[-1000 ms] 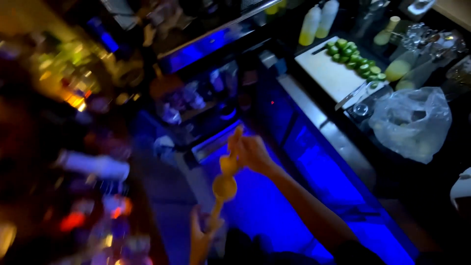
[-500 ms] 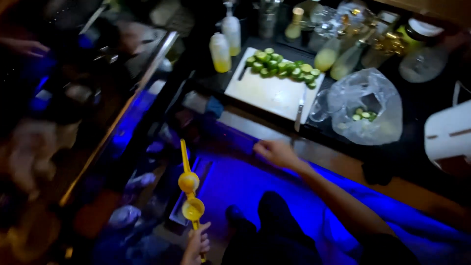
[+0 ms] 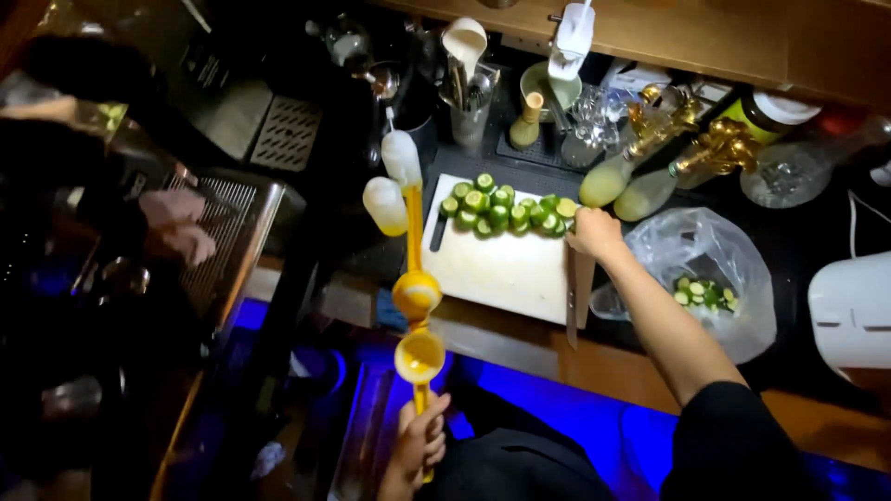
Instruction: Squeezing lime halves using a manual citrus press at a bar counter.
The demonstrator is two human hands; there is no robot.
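Reaching with the right hand (image 3: 596, 232) (fingers closing on a lime half (image 3: 566, 208)) while the yellow squeezer (image 3: 418, 306) is gripped open in the left hand (image 3: 419, 443), the knife (image 3: 572, 301) lying just beside on the cutting board (image 3: 501, 269) could be knocked off the worktop (image 3: 557, 362).

The yellow squeezer (image 3: 418, 315) is a long tool with two round cups, and it is opened out in a straight line. One cup sits above the other. The left hand (image 3: 419, 445) holds its handle at the bottom end. The top handle points up toward two white squeeze bottles. The cut limes (image 3: 506, 209) are green halves with pale insides. They lie in a row along the top of the white cutting board (image 3: 501, 269). The right hand (image 3: 594, 232) touches the limes at the right end of the row.
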